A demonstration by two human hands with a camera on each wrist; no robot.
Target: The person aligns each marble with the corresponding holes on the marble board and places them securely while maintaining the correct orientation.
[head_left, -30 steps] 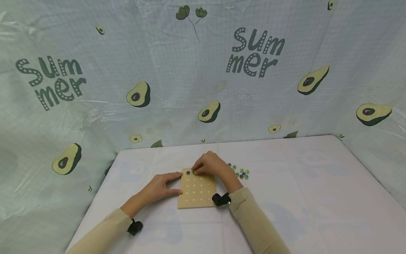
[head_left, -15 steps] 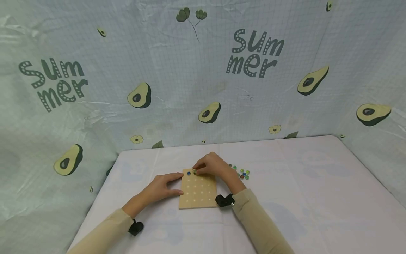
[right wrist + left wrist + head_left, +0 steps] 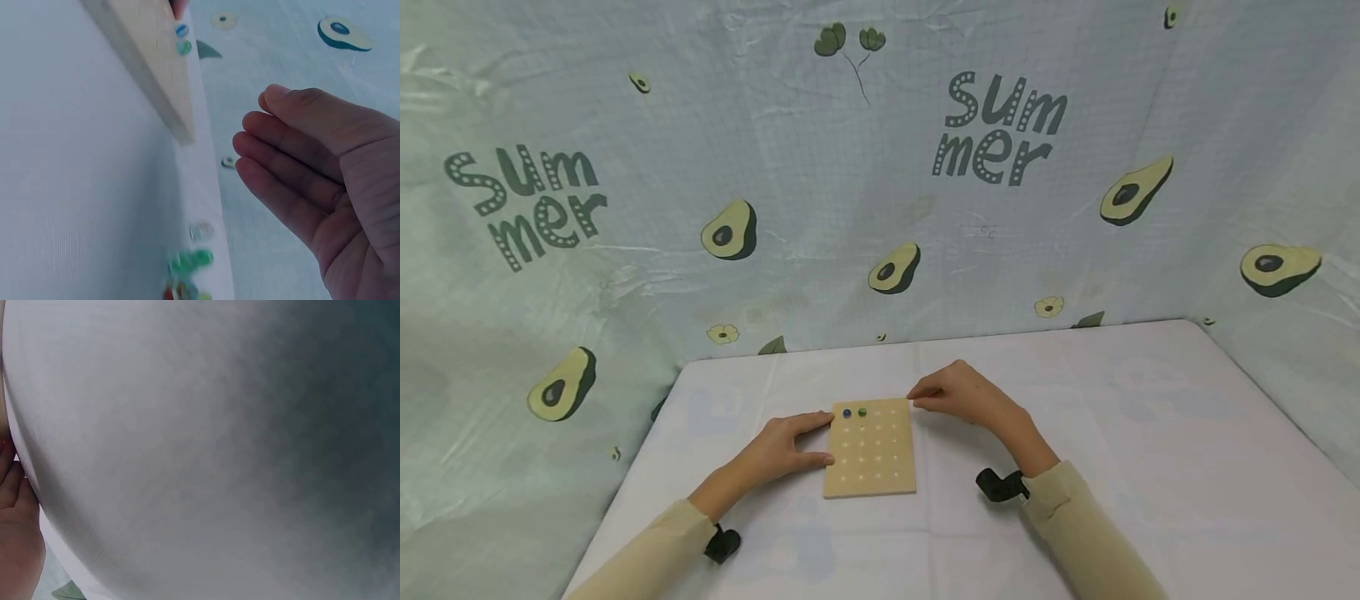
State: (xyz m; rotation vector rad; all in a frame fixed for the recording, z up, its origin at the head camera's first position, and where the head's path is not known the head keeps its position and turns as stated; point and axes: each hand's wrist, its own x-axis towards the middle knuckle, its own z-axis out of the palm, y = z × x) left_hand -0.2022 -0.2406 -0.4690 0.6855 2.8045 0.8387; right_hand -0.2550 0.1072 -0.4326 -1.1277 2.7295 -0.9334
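A light wooden board (image 3: 872, 457) with rows of shallow hollows lies flat on the table. In its far row sit a blue marble (image 3: 847, 413) and, beside it, a green marble (image 3: 862, 412). My left hand (image 3: 781, 446) touches the board's left edge with thumb and fingers spread. Just off the far right corner is my right hand (image 3: 970, 396), its fingers loosely bent with nothing held in the right wrist view. Several loose marbles (image 3: 201, 230), some green (image 3: 181, 262), lie on the table below that hand; the arm hides them in the head view.
The board rests on a table (image 3: 1150, 433) with a pale cloth. Behind it hangs a sheet (image 3: 820, 167) printed with avocados and lettering. A black wrist camera (image 3: 1000, 485) sits at the right sleeve, another camera (image 3: 722, 546) at the left.
My right hand has let go of the green marble in the board's far row and moved right, off the board. The left hand stays at the board's left edge.
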